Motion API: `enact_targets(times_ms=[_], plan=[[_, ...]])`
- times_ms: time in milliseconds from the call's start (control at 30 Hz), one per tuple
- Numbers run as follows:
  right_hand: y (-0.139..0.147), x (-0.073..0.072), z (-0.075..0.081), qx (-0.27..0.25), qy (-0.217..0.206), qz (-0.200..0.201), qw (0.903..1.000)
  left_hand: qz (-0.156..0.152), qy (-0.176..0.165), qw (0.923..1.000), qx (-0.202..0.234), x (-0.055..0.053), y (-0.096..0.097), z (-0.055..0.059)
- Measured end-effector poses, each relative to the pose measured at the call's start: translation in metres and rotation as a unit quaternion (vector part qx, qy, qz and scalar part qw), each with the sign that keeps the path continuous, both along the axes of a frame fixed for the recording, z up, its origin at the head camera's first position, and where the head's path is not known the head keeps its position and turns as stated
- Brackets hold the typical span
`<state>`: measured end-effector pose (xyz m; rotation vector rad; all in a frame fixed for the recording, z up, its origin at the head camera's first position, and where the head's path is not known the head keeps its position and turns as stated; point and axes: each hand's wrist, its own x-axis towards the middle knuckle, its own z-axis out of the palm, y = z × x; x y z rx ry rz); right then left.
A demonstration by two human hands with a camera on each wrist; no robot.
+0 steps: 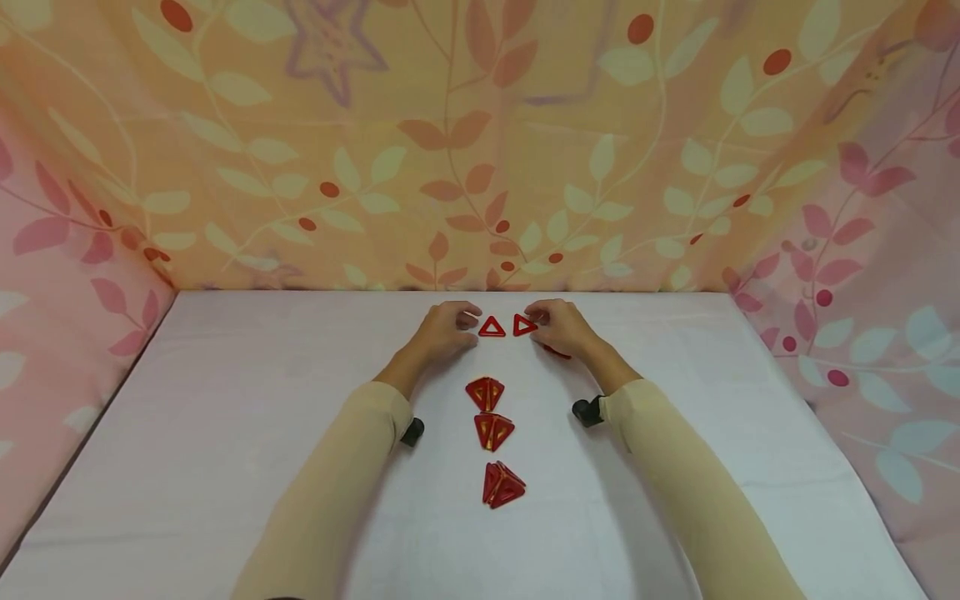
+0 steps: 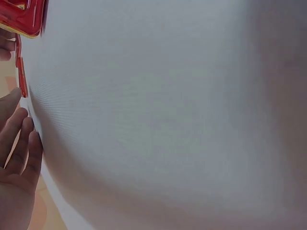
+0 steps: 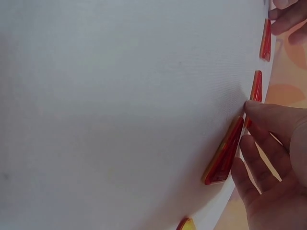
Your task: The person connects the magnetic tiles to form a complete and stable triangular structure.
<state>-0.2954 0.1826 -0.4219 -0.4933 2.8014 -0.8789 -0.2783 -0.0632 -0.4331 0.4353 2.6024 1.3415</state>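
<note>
Near the far edge of the table, a red triangular frame [image 1: 492, 327] lies flat beside my left hand [image 1: 444, 330]. The fingers of that hand are loosely bent and hold nothing. A second red triangular frame [image 1: 522, 325] lies just to the right, its corner pinched between the thumb and fingers of my right hand [image 1: 564, 327]. Below that hand's palm is another red triangular piece [image 3: 225, 152], partly hidden in the head view. In the left wrist view, my left hand [image 2: 18, 165] appears at the left edge, close to a thin red piece [image 2: 22, 77].
Three clusters of red and gold triangular pieces, an upper one [image 1: 485, 393], a middle one [image 1: 494, 431] and a near one [image 1: 503, 485], form a column between the forearms. A white cloth [image 1: 247, 400] covers the table. Patterned curtains [image 1: 450, 167] surround it.
</note>
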Motion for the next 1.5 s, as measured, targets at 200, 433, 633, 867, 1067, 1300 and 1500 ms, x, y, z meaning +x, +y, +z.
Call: enact_targets(times_ms=[200,433,633,867,1067,1300,1500], plan=[[-0.002,-0.001,-0.002,0.001,0.013,0.001,0.9999,0.004,-0.01,0.9999,-0.007,-0.001,0.003,0.002],[-0.006,-0.001,-0.001,-0.005,0.014,-0.002,0.9999,0.002,-0.014,0.9998,-0.012,-0.002,0.005,0.005],[-0.01,-0.002,-0.003,-0.012,0.02,0.0,0.9997,0.005,-0.021,0.9997,-0.015,-0.002,0.005,0.004],[-0.015,-0.001,-0.001,-0.016,0.018,-0.003,0.9997,0.0,-0.02,0.9998,-0.01,-0.002,0.006,0.004],[-0.018,-0.003,-0.002,-0.015,0.02,-0.002,0.9997,0.001,-0.022,0.9997,-0.01,-0.002,0.006,0.003],[-0.021,-0.003,-0.002,-0.013,0.01,-0.006,0.9999,0.0,-0.018,0.9998,-0.012,-0.002,0.007,0.003],[-0.022,-0.002,-0.001,-0.008,0.009,-0.005,0.9999,0.006,-0.022,0.9996,-0.015,-0.002,0.007,0.003]])
